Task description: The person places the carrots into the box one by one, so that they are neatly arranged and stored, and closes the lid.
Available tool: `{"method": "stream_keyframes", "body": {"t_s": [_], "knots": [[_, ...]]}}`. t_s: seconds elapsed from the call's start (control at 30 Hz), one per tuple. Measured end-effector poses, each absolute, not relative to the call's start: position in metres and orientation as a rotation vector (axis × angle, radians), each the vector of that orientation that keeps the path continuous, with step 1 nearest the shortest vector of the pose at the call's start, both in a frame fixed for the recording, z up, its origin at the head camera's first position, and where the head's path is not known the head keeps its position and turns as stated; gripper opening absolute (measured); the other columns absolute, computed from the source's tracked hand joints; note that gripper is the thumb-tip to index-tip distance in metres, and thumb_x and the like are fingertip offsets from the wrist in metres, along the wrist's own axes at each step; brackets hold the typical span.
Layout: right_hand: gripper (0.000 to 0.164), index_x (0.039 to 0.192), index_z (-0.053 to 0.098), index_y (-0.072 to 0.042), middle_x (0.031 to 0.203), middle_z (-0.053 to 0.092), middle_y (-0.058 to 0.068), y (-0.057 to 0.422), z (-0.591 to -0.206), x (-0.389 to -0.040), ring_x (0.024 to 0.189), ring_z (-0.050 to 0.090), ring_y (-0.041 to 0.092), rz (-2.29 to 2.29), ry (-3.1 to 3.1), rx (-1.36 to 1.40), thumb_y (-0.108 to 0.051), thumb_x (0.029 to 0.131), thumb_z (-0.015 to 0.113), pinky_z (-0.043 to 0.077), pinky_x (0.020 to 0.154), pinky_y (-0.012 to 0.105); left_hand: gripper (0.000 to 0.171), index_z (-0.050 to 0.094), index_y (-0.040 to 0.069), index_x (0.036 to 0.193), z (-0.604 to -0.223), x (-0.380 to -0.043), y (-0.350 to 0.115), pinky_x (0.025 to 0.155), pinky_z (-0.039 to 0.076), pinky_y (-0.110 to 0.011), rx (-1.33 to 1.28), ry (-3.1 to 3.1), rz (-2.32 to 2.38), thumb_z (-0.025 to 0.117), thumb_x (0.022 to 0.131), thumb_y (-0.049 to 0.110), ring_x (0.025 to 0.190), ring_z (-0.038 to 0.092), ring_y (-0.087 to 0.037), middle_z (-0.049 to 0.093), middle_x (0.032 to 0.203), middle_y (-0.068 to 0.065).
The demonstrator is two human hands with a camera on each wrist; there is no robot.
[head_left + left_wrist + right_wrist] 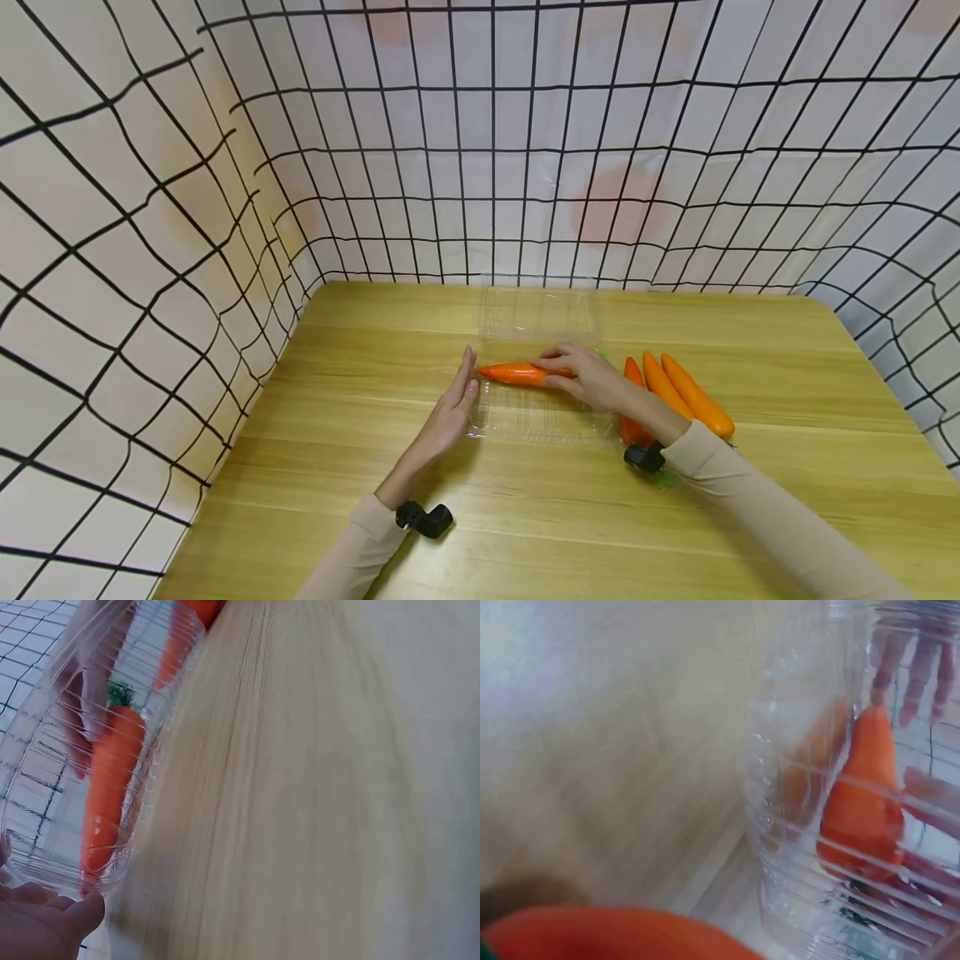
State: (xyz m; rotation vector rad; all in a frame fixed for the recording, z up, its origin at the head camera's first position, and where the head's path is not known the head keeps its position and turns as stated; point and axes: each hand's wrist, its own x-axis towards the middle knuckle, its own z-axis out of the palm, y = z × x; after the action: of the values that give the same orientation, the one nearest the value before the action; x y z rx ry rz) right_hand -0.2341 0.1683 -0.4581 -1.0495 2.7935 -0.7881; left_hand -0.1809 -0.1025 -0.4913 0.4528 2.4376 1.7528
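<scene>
An orange-red carrot (513,373) with a green top lies lengthwise in the base of a clear plastic clamshell box (543,425). My right hand (581,375) reaches in from the right and grips the thick end of that carrot. The box's ribbed wall partly blurs the carrot (109,791) and the fingers in the left wrist view. On the left, my left hand (450,412) holds its fingers straight against the box's left end, close to the carrot's tip. Behind the base, the clear lid (538,310) is folded back.
To the right of the box lie a red-orange carrot (632,400) and two lighter orange carrots (663,385) (697,398), partly behind my right forearm. A black wire grid (492,150) backed with white sheeting borders the wooden table (525,533) at the back and sides.
</scene>
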Motion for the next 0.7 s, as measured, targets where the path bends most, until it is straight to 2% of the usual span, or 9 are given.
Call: {"method": "stream_keyframes", "body": {"t_s": [0.37, 0.57, 0.7], "knots": [[0.039, 0.138, 0.066, -0.003, 0.142, 0.061, 0.022, 0.179, -0.447, -0.227, 0.134, 0.053, 0.042, -0.890, 2.830, -1.074, -0.016, 0.101, 0.067, 0.051, 0.105, 0.060, 0.060, -0.002, 0.007, 0.167, -0.489, -0.179, -0.103, 0.131, 0.013, -0.052, 0.445, 2.431, 1.731, 0.028, 0.115, 0.014, 0.161, 0.015, -0.034, 0.007, 0.174, -0.014], [0.041, 0.138, 0.066, -0.003, 0.142, 0.061, 0.022, 0.189, -0.444, -0.222, 0.131, 0.053, 0.042, -0.906, 2.896, -1.068, -0.014, 0.099, 0.070, 0.052, 0.101, 0.062, 0.061, -0.002, 0.009, 0.167, -0.489, -0.178, -0.104, 0.131, 0.014, -0.052, 0.434, 2.426, 1.729, 0.028, 0.115, 0.016, 0.161, 0.015, -0.033, 0.007, 0.175, -0.012], [0.042, 0.139, 0.065, -0.004, 0.145, 0.059, 0.022, 0.195, -0.442, -0.219, 0.133, 0.051, 0.041, -0.921, 2.910, -1.042, -0.015, 0.099, 0.070, 0.047, 0.106, 0.065, 0.060, -0.002, 0.008, 0.167, -0.488, -0.178, -0.103, 0.131, 0.014, -0.054, 0.452, 2.427, 1.734, 0.028, 0.115, 0.015, 0.161, 0.014, -0.034, 0.007, 0.175, -0.013]]}}
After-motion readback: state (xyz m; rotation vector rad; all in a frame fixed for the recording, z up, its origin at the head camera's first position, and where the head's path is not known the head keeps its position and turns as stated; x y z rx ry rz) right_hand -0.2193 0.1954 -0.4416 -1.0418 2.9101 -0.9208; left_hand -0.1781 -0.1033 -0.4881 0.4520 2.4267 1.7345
